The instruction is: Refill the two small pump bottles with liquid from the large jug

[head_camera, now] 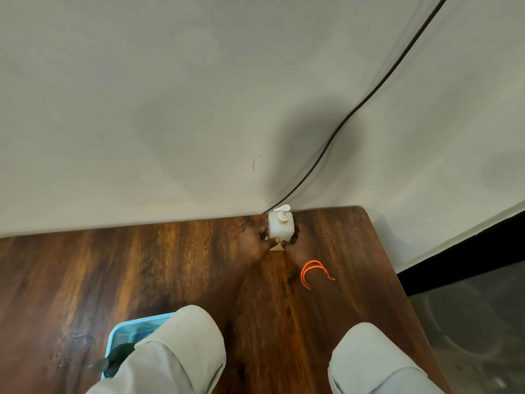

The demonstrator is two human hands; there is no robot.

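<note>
Pale wall (170, 109) fills upper two thirds of the head view; a shadow falls on it just above the table's far edge. Dark wood-grain table (85, 280) takes the lower part, its far edge against the wall, its rounded right corner visible; dark skirting and grey floor (468, 322) lie beyond it on the right. Two light-grey sleeves (176, 351) enter from the bottom, both forearms stretched toward the far edge. Black cable (383, 81) runs down the wall from top right and meets the table just behind the bottle. Light-blue mesh basket (133, 329) at lower left, partly hidden under the left sleeve, something dark inside, cannot tell what. Left hand (254, 243) grasps the small white pump bottle (279, 228) from the left, thumb curled across its lower front. Right hand (295, 240) lies against the bottle's right side, dark against the wood and mostly hidden behind it; whether it is clenched round the bottle cannot be told. Bottle stands upright at the table's far edge, close to the wall, pump head on, nozzle pointing toward the wall. A pale tab shows just below the bottle between the hands, unclear what it is. Orange beaded cord (314, 273) sits at the right wrist, looped twice
</note>
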